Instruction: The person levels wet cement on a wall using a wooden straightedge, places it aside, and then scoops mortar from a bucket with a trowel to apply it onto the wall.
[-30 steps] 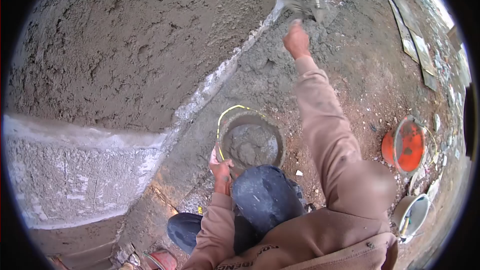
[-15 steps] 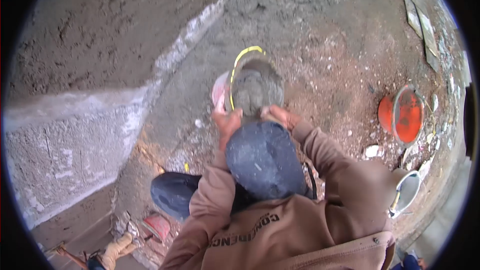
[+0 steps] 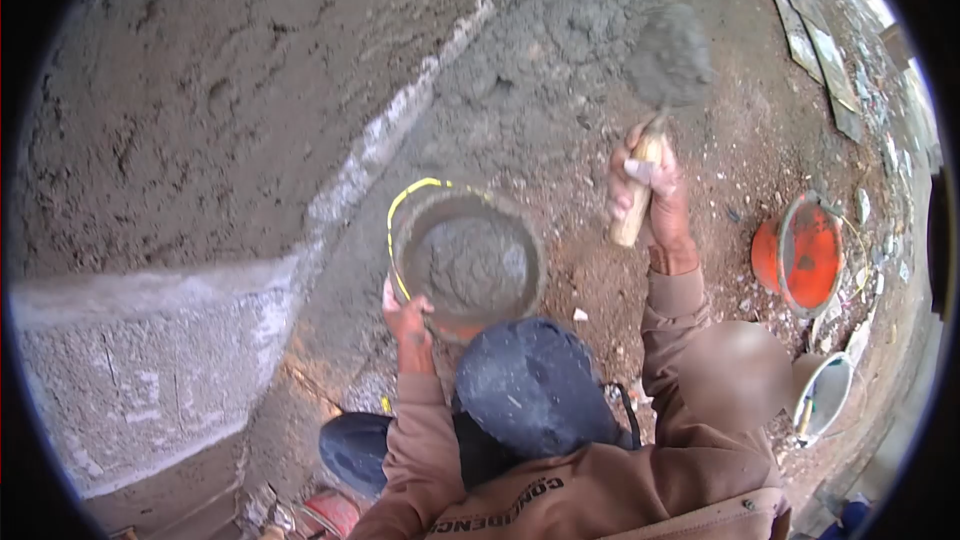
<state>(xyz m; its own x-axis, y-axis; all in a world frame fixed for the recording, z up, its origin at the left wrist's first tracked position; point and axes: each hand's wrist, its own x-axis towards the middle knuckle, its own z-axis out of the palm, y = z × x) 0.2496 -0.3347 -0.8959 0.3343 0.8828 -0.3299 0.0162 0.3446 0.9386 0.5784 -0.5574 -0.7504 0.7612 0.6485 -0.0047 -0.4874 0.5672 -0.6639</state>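
My right hand (image 3: 648, 185) is closed round the wooden handle of a trowel (image 3: 636, 202). Wet mortar (image 3: 672, 55) lies heaped on the blade, which points away from me above the ground. My left hand (image 3: 407, 318) grips the near left rim of a round bucket (image 3: 540, 260) in front of my knee. Grey mortar (image 3: 468, 262) fills part of that bucket, and its yellow handle (image 3: 392, 222) rests along the left rim. Fresh mortar with a rough surface covers the wall (image 3: 200, 110) at the left.
An orange bucket (image 3: 766, 255) stands at the right, with a white bucket (image 3: 826, 395) holding a tool nearer me. Long boards (image 3: 815, 40) lie at the upper right. A red container (image 3: 332, 514) is at the bottom left. Rubble is scattered over the ground.
My right hand has moved from the bucket's near side out to the upper right, with the mortar-laden trowel. My left hand stays at the rim. The bucket, tilted half a second ago, is more level.
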